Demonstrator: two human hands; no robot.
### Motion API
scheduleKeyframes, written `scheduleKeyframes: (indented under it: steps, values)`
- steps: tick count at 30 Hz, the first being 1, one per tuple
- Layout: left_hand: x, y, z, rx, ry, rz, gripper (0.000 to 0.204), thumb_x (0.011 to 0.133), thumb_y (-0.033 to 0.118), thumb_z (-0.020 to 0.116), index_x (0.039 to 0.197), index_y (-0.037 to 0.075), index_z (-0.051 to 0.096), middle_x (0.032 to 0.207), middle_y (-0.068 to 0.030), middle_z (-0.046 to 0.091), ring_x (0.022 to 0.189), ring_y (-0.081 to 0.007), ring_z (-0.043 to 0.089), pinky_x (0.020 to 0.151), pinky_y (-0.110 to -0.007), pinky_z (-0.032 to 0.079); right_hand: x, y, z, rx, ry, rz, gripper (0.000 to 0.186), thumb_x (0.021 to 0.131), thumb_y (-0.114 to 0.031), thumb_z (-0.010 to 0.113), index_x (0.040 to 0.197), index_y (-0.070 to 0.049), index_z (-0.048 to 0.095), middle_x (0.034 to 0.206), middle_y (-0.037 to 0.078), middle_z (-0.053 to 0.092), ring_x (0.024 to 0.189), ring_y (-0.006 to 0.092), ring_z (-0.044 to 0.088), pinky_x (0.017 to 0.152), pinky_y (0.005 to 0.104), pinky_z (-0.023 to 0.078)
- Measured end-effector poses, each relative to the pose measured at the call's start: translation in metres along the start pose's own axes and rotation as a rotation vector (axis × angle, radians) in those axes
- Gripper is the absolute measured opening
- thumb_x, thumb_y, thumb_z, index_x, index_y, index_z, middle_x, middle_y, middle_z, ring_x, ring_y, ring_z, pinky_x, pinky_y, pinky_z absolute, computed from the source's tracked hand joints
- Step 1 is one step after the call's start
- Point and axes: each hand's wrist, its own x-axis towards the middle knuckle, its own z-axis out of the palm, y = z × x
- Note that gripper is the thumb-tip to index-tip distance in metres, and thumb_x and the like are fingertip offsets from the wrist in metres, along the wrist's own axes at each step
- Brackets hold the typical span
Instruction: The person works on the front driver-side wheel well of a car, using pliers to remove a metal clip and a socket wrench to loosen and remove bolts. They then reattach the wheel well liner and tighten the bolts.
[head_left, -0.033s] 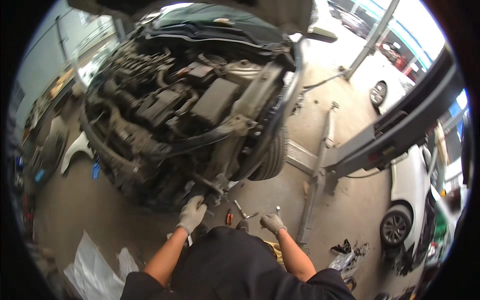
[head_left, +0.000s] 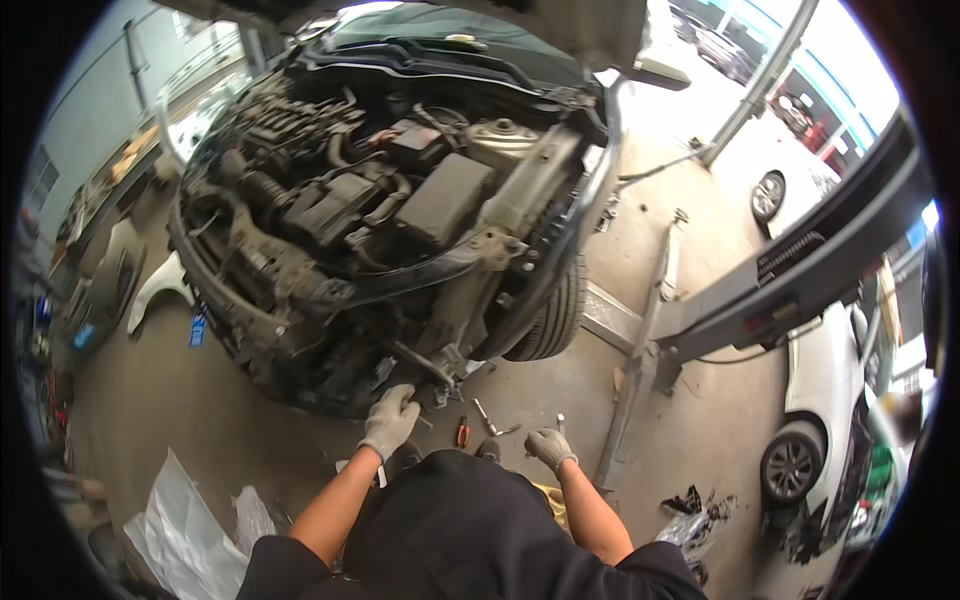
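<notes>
My left hand point(head_left: 388, 422), in a pale work glove, is by the lower front corner of a dark car point(head_left: 440, 200) with its front stripped. Its fingers are curled beside a metal bracket point(head_left: 425, 362); what they hold, if anything, is hidden. My right hand point(head_left: 550, 450), gloved too, is closed low to the right. A short metal piece point(head_left: 560, 422) shows just beyond it; whether the hand grips it is unclear. Between my hands, pliers with orange-red handles point(head_left: 463, 434) and a ratchet wrench point(head_left: 488, 418) lie on the floor.
A grey lift post point(head_left: 790, 270) stands to the right, its metal arm point(head_left: 650, 330) stretched along the floor. A white car point(head_left: 815, 380) is beyond. Clear plastic sheeting point(head_left: 180, 530) lies at lower left, scattered parts point(head_left: 700, 515) at lower right. The raised hood point(head_left: 570, 30) hangs overhead.
The view has shifted slightly, so the car and lift sit a little further right. Both hands keep nearly the same places and poses.
</notes>
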Motion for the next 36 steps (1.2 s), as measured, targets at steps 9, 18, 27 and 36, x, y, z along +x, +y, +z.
scheduleKeyframes:
  steps: [9, 18, 27, 36]
  values:
    - [0.042, 0.017, 0.013, 0.047, -0.014, 0.136, 0.04, 0.086, 0.025, 0.06, 0.121, 0.006, 0.061, 0.126, -0.0185, 0.063, 0.116, -0.0374, 0.061, 0.099, -0.045, 0.049, 0.008, -0.025, 0.004, 0.066, -0.049, 0.039, 0.031, 0.09, -0.024, 0.056, 0.082, 0.002, 0.07, 0.074, 0.006, 0.066, 0.066, 0.0154, 0.059, 0.064, 0.0311, 0.047]
    - [0.089, 0.009, 0.085, 0.521, -0.091, 0.419, 0.059, 0.081, 0.029, 0.063, 0.135, 0.007, 0.052, 0.143, -0.0209, 0.051, 0.136, -0.0355, 0.047, 0.113, -0.048, 0.035, 0.01, -0.112, 0.022, 0.069, -0.18, -0.08, 0.039, 0.097, -0.027, 0.059, 0.124, 0.001, 0.065, 0.092, 0.01, 0.071, 0.074, 0.0167, 0.066, 0.067, 0.0299, 0.054]
    - [0.132, -0.008, 0.097, 0.568, -0.26, 0.066, 0.084, 0.08, 0.041, 0.068, 0.15, 0.004, 0.039, 0.15, -0.0187, 0.045, 0.141, -0.0349, 0.039, 0.119, -0.055, 0.022, 0.002, -0.098, 0.03, -0.09, -0.216, -0.083, 0.037, 0.095, -0.032, 0.055, 0.101, 0.002, 0.068, 0.082, 0.007, 0.067, 0.071, 0.0165, 0.061, 0.066, 0.0335, 0.051]
    - [0.113, 0.033, 0.105, 0.69, -0.196, 0.111, 0.07, 0.082, 0.04, 0.065, 0.142, 0.006, 0.051, 0.137, -0.0171, 0.057, 0.134, -0.0357, 0.046, 0.115, -0.065, 0.022, 0.027, -0.047, 0.034, -0.05, -0.209, 0.004, 0.039, 0.096, -0.032, 0.057, 0.114, 0.0, 0.069, 0.089, 0.008, 0.071, 0.074, 0.0165, 0.065, 0.065, 0.0318, 0.053]
